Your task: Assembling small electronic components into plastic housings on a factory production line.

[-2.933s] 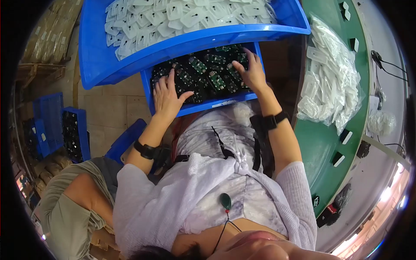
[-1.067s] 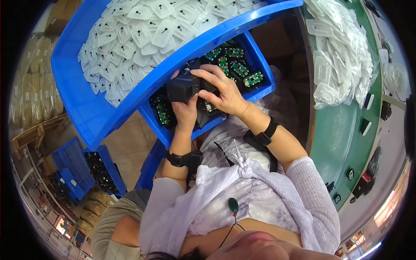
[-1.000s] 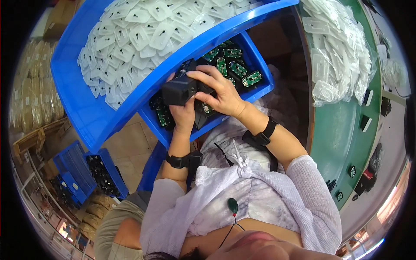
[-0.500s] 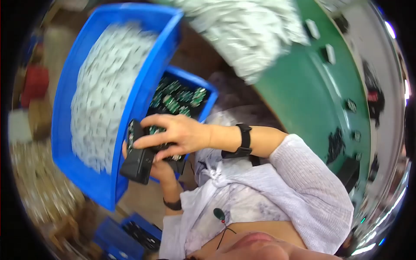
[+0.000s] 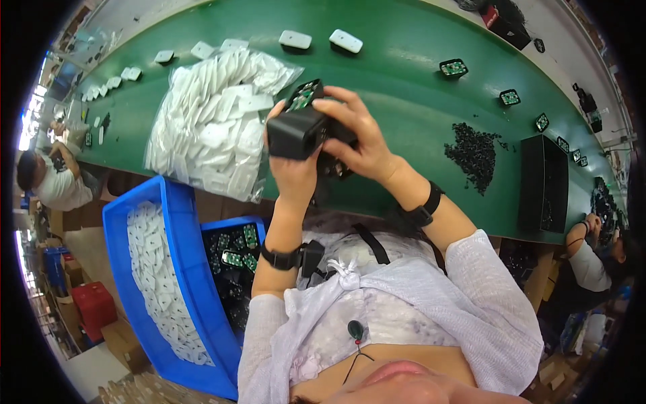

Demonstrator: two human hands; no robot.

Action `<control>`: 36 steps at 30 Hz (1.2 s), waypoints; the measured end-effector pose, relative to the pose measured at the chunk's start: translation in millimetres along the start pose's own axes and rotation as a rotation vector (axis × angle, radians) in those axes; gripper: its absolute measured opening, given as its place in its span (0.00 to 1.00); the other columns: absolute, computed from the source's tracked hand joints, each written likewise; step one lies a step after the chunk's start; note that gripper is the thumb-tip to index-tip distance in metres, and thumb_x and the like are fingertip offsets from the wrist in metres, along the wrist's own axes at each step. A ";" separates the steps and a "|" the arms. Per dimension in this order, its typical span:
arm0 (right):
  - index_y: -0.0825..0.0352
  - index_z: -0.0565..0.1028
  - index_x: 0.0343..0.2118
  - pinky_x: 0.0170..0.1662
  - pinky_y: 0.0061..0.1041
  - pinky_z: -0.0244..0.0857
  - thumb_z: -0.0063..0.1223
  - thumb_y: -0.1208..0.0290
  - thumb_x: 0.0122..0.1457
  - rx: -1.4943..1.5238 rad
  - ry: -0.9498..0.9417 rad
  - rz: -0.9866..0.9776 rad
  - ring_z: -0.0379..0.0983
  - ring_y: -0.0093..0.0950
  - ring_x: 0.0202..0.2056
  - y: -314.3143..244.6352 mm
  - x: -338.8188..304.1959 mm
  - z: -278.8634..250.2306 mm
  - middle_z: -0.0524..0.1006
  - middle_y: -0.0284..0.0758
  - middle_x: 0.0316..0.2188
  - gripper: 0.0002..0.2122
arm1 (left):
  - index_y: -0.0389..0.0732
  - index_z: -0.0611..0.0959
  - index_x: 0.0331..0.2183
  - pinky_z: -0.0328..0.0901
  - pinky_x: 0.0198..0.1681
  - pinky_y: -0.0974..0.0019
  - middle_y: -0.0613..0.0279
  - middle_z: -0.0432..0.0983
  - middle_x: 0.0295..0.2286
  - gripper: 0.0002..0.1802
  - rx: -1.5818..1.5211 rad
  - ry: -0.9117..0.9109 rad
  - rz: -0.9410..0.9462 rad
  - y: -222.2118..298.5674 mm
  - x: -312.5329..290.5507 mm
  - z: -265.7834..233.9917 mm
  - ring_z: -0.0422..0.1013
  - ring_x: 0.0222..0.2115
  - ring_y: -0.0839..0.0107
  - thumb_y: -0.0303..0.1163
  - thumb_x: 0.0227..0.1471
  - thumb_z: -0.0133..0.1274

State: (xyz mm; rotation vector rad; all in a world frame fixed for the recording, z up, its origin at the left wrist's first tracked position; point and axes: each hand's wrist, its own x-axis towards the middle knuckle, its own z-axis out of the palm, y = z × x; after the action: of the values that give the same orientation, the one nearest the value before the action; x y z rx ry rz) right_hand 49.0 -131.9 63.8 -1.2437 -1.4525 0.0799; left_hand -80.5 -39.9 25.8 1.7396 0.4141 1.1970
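Above the bench's near edge, I hold a cluster of black plastic housings between both hands. My left hand (image 5: 291, 176) is closed around a black housing (image 5: 291, 137) from below, partly hidden behind it. From the other side my right hand (image 5: 365, 138) grips more of the cluster, its fingers bent over the top. One upturned housing with a green circuit board (image 5: 304, 96) inside shows beyond the left one. How many pieces each hand bears cannot be made out. Just left of my hands lies a clear bag of white plastic covers (image 5: 225, 124).
The green bench (image 5: 404, 101) carries a row of housings, some with white covers (image 5: 345, 42), others showing boards (image 5: 453, 68). A pile of small black parts (image 5: 474, 155) lies beside a black box (image 5: 544, 182). Blue bins (image 5: 195, 269) stand lower left. Two people sit along the bench.
My hands have moved from over the blue bins to above the green bench, carrying the black housings. The view has swung to the right with them.
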 end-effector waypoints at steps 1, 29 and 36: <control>0.67 0.68 0.54 0.55 0.35 0.58 0.57 0.59 0.55 -0.016 0.028 0.033 0.64 0.44 0.52 10.2 -0.5 -12.7 0.64 0.50 0.54 0.26 | 0.33 0.66 0.54 0.59 0.55 0.63 0.53 0.62 0.52 0.35 -0.106 0.002 -0.013 2.8 10.8 20.0 0.63 0.51 0.61 0.27 0.45 0.63; 0.62 0.70 0.52 0.60 0.37 0.52 0.52 0.47 0.56 -0.033 -0.045 0.387 0.60 0.38 0.58 54.8 -50.2 -122.2 0.66 0.40 0.57 0.27 | 0.38 0.60 0.58 0.55 0.58 0.61 0.51 0.57 0.56 0.38 -0.066 -0.280 -0.117 -17.8 15.8 112.3 0.59 0.55 0.62 0.30 0.49 0.59; 0.61 0.73 0.48 0.58 0.39 0.54 0.57 0.53 0.53 -0.411 -0.090 0.344 0.65 0.41 0.54 54.4 -54.7 -128.5 0.69 0.39 0.53 0.23 | 0.37 0.62 0.56 0.57 0.58 0.61 0.49 0.59 0.56 0.34 -0.227 -0.222 -0.311 -13.6 4.6 158.5 0.60 0.56 0.58 0.30 0.50 0.59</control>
State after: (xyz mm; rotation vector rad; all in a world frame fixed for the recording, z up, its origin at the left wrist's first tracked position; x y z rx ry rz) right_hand 166.8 -219.7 34.1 -1.8414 -1.3573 0.0722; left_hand 60.6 -110.7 5.9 1.5259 0.3831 0.7877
